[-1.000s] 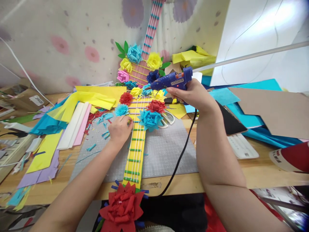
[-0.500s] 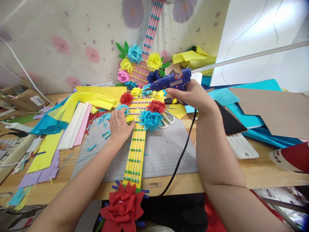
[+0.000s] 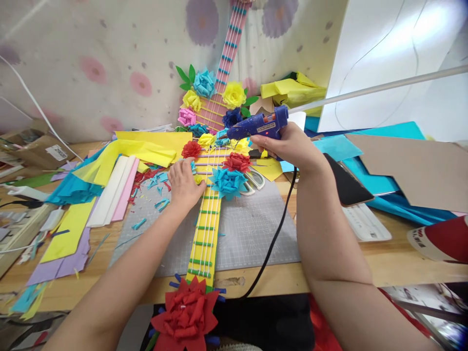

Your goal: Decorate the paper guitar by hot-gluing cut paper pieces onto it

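A yellow paper guitar (image 3: 204,219) lies face up on a wooden table (image 3: 263,280), its neck pointing toward the wearer and the near end reaching past the table edge. White strings run along it over green frets. A big red flower (image 3: 185,312) covers its near end, and smaller paper flowers cluster around its body.

At the guitar's left side, where neck meets body, rests the left hand (image 3: 185,184). Its fingers bend over a light-blue flower (image 3: 193,168), largely hidden by them; the thumb stands apart, near the strings, with a little yellow flower (image 3: 198,179) showing between. Whether they pinch anything, I cannot tell.

Over the right of the guitar's far end, the right hand (image 3: 292,144) grips a dark-blue glue gun (image 3: 258,124), fingers wrapped around the handle. The nozzle points left, toward the guitar's flowers; contact is unclear. A small red light glows on the gun, and its black cord (image 3: 274,239) curves down to the right of the guitar's neck.

Under the guitar is a grey cutting mat (image 3: 252,229). Just right of the body lie white-handled scissors (image 3: 258,180). Behind the guitar stands a pink guitar (image 3: 227,58) with flowers. Left of it are white paper rolls (image 3: 109,190); far right of it, brown cardboard (image 3: 417,165) and a red-and-white cup (image 3: 444,239).
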A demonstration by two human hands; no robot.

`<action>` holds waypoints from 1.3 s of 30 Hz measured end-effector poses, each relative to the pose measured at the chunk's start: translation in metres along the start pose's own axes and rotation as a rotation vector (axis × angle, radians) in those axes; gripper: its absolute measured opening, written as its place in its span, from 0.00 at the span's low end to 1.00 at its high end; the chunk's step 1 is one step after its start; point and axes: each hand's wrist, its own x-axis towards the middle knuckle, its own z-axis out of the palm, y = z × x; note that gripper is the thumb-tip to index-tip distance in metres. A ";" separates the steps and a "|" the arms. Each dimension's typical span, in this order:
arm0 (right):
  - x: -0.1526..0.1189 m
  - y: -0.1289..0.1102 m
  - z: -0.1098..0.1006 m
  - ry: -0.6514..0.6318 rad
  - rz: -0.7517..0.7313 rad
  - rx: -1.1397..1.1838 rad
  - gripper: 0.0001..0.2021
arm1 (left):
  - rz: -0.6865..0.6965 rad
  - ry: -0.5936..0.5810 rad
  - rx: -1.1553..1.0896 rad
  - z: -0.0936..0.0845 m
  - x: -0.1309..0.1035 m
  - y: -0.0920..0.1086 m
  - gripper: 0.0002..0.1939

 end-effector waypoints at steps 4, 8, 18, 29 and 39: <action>0.000 0.000 0.000 -0.011 -0.001 0.008 0.19 | 0.050 -0.044 -0.016 -0.005 0.001 -0.010 0.32; 0.000 -0.001 0.002 -0.019 -0.006 0.014 0.19 | 0.102 -0.080 -0.011 -0.009 0.002 -0.019 0.32; 0.000 -0.004 0.006 -0.047 0.032 0.032 0.16 | 0.209 -0.082 0.013 -0.009 -0.005 -0.030 0.30; 0.000 -0.004 0.008 -0.050 0.003 0.032 0.17 | 0.375 -0.039 0.044 -0.004 -0.004 -0.026 0.10; 0.002 0.001 0.009 -0.068 0.017 -0.014 0.18 | 0.433 -0.053 0.026 -0.008 -0.004 -0.025 0.11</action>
